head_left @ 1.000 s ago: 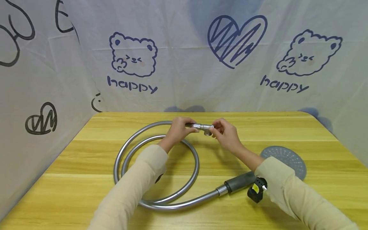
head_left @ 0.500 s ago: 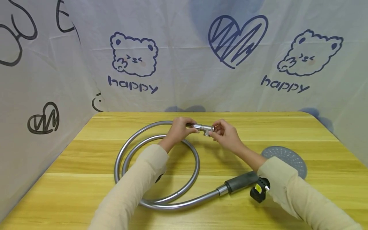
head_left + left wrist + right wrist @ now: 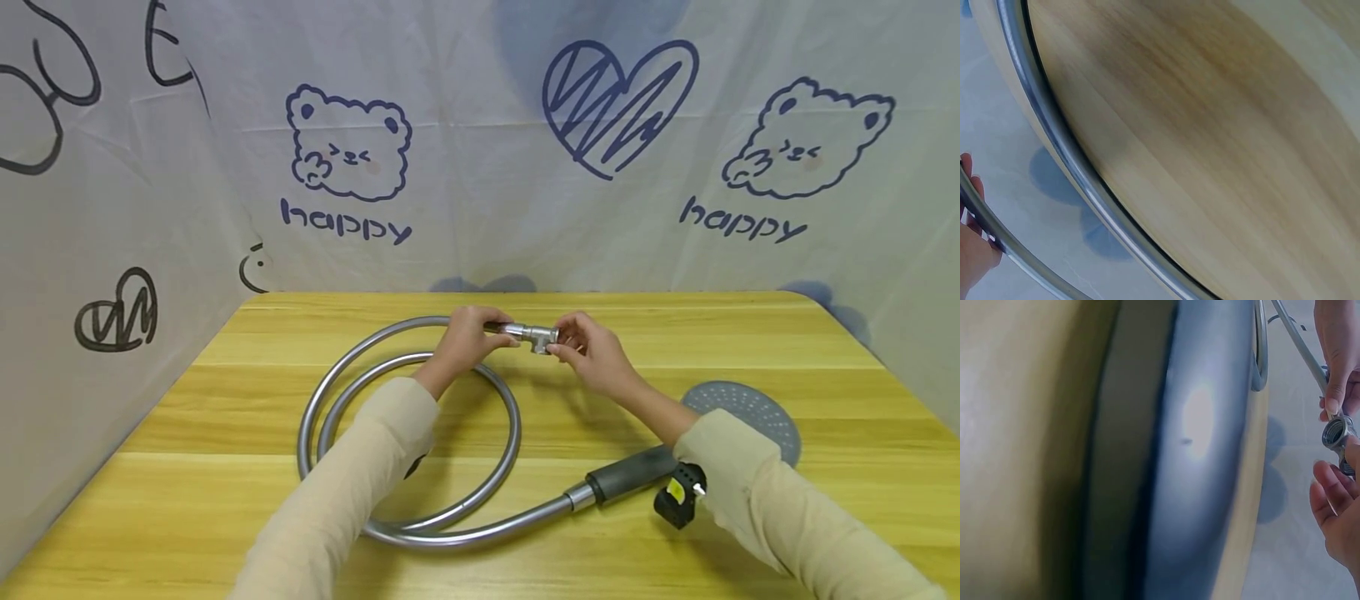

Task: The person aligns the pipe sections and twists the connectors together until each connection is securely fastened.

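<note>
My left hand (image 3: 467,337) grips the end of a silver shower hose (image 3: 495,479) near its metal nut, above the far part of the table. A small metal tee fitting (image 3: 542,336) sits at that hose end, its side branch pointing down toward me. With thumb and fingers, my right hand (image 3: 596,354) pinches the tee's free end. The right wrist view shows the threaded opening of the tee fitting (image 3: 1335,432) between the right hand (image 3: 1338,519) and the left hand (image 3: 1338,369). In the left wrist view, the left hand (image 3: 974,250) holds the hose (image 3: 1041,275) at the edge.
The hose lies in loops on the wooden table (image 3: 225,533). Its other end joins the dark handle (image 3: 630,479) of a grey shower head (image 3: 742,417), partly under my right forearm. A white cloth wall (image 3: 480,208) with drawings stands behind the table.
The tee fitting has turned about the hose's axis, its side branch swinging round between frames. My right hand has shifted slightly right; the left hand stays in place on the hose.
</note>
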A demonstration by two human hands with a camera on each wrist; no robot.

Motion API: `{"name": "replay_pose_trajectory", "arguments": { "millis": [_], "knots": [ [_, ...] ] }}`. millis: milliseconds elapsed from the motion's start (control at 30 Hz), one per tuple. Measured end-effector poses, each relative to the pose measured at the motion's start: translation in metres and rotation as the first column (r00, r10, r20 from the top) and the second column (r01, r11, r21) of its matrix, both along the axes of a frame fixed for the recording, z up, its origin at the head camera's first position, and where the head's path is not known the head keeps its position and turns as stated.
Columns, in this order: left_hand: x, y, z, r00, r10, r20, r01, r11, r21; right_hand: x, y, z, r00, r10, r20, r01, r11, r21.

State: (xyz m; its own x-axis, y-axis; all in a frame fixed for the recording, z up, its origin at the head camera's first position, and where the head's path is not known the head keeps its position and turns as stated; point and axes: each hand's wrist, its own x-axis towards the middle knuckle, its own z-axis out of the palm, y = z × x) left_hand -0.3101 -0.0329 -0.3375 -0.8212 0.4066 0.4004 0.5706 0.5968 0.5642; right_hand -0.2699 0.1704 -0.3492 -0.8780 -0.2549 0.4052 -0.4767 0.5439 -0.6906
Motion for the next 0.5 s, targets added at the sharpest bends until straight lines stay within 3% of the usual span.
{"name": "replay_pose_trajectory", "arguments": {
  "millis": [233, 500],
  "knots": [
    [-0.0001, 0.0013, 0.0001, 1.000, 0.004, -0.006, -0.004, 1.000, -0.001, -0.0010, 0.0000, 0.0002, 0.995, -0.064, -0.070, 0.065, 0.998, 0.017],
    [0.0003, 0.0016, 0.0007, 1.000, 0.003, 0.004, -0.003, 1.000, 0.011, -0.0014, -0.0018, 0.0007, 0.996, -0.049, -0.074, 0.046, 0.998, -0.036]
  ]
}}
